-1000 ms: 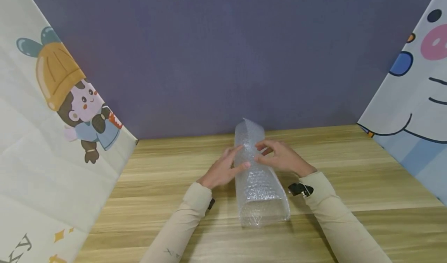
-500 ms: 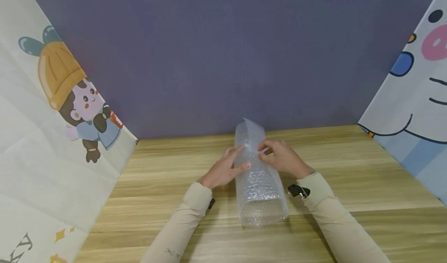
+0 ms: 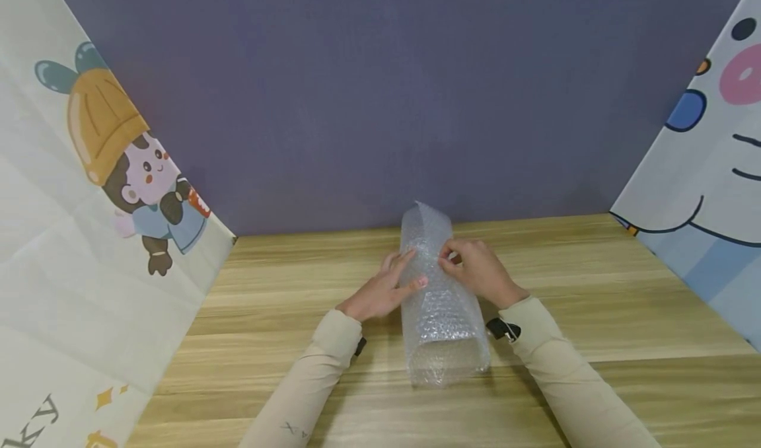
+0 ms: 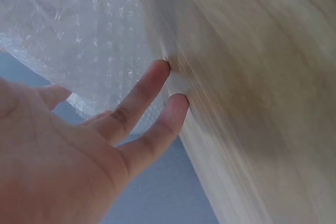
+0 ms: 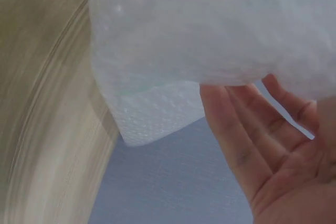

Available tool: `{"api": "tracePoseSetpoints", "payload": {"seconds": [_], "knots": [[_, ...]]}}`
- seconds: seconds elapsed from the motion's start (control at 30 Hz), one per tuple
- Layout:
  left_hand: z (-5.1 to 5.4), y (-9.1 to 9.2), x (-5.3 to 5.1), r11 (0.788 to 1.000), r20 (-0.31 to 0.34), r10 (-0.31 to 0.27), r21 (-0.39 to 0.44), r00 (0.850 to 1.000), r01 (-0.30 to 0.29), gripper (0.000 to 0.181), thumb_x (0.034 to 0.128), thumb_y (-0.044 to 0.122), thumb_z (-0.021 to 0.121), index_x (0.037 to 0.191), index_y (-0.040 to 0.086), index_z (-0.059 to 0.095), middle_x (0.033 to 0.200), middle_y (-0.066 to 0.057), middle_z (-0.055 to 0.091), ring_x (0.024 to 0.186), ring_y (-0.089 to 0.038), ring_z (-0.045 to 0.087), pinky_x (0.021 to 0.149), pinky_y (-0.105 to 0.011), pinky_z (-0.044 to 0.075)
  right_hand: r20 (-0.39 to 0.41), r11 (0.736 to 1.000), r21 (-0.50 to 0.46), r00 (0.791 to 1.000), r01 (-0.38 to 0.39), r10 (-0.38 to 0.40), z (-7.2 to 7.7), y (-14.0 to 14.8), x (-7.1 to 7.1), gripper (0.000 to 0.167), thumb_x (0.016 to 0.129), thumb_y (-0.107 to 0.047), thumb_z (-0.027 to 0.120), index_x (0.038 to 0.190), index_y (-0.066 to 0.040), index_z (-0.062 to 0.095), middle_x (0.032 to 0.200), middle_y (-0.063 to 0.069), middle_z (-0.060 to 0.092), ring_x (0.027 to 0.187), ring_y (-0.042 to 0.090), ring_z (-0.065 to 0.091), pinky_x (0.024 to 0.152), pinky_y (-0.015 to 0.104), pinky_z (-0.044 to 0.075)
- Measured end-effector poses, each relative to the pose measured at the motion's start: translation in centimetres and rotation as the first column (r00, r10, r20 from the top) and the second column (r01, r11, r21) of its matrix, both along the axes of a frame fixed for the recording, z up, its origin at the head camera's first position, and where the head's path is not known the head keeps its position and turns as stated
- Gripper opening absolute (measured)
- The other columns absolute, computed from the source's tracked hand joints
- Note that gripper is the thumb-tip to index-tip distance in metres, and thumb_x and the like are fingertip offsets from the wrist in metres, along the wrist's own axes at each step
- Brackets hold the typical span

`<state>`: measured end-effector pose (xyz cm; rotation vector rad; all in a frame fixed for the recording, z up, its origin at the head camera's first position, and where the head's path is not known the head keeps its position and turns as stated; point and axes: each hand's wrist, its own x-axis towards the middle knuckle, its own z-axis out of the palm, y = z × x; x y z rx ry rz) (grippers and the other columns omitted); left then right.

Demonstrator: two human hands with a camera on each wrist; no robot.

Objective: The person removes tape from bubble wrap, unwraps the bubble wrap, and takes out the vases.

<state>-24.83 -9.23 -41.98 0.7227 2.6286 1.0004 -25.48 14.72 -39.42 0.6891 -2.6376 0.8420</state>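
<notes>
A clear roll of bubble wrap (image 3: 444,319) lies lengthwise on the wooden table, its near end hollow and its far end rising to a pointed corner. My left hand (image 3: 380,291) rests on the roll's left side, thumb and fingers spread. In the left wrist view two fingertips (image 4: 160,69) reach down to the table beside the bubble wrap (image 4: 100,40). My right hand (image 3: 480,271) pinches the wrap on the roll's right side between thumb and forefinger. The right wrist view shows its fingers (image 5: 241,145) at the sheet's edge; the wrap partly hides their tips.
The wooden table (image 3: 267,342) extends to both sides of the roll. Behind it stands a dark grey-blue panel (image 3: 368,104). Cartoon-printed white sheets flank the table, one at the left (image 3: 53,250) and one at the right (image 3: 684,190).
My right thumb and forefinger have closed together on the wrap. The loose right edge of the roll has drawn slightly inward. My left hand has stayed in place.
</notes>
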Motion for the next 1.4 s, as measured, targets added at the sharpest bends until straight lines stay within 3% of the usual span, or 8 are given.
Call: {"api": "tracePoseSetpoints", "payload": {"seconds": [0.2, 0.73, 1.13, 1.4], "knots": [[0.0, -0.1, 0.0, 1.0, 0.039, -0.013, -0.008, 0.999, 0.013, 0.083, 0.0957, 0.08, 0.029, 0.163, 0.043, -0.002, 0.174, -0.004, 0.002, 0.159, -0.041, 0.003, 0.121, -0.073, 0.02, -0.038, 1.0, 0.014, 0.999, 0.027, -0.026, -0.3, -0.1, -0.2, 0.004, 0.096, -0.013, 0.07, 0.092, -0.012, 0.069, 0.096, 0.011, 0.077, 0.085, 0.027, 0.077, 0.074, 0.042, 0.064], [-0.7, -0.1, -0.3, 0.999, 0.033, -0.017, -0.042, 0.999, 0.018, 0.081, 0.0961, 0.081, 0.023, 0.161, 0.045, -0.008, 0.173, -0.006, 0.01, 0.157, -0.043, 0.013, 0.124, -0.067, 0.021, -0.116, 0.997, 0.03, 0.991, 0.065, -0.062, -0.6, -0.4, -0.3, 0.008, 0.098, -0.011, 0.064, 0.091, -0.011, 0.067, 0.092, 0.014, 0.078, 0.083, 0.028, 0.077, 0.071, 0.044, 0.063], [-0.5, 0.0, -0.1, 0.998, 0.042, -0.009, -0.062, 0.999, 0.012, 0.08, 0.0956, 0.082, 0.021, 0.16, 0.047, -0.01, 0.173, -0.005, 0.012, 0.157, -0.044, 0.013, 0.124, -0.068, 0.02, -0.112, 0.995, 0.033, 0.989, 0.098, -0.093, -0.8, -0.5, -0.2, 0.007, 0.097, -0.011, 0.063, 0.091, -0.01, 0.063, 0.098, 0.016, 0.077, 0.085, 0.031, 0.077, 0.072, 0.047, 0.063], [-0.5, -0.3, 0.0, 0.997, 0.049, -0.018, -0.068, 0.999, 0.021, 0.079, 0.0965, 0.08, 0.021, 0.16, 0.046, -0.012, 0.173, -0.001, 0.008, 0.158, -0.044, 0.012, 0.124, -0.068, 0.018, -0.096, 0.993, 0.008, 0.989, 0.117, -0.116, -1.2, -0.2, -0.3, 0.007, 0.099, -0.009, 0.059, 0.092, -0.009, 0.059, 0.084, 0.011, 0.072, 0.081, 0.029, 0.075, 0.063, 0.039, 0.059]]}}
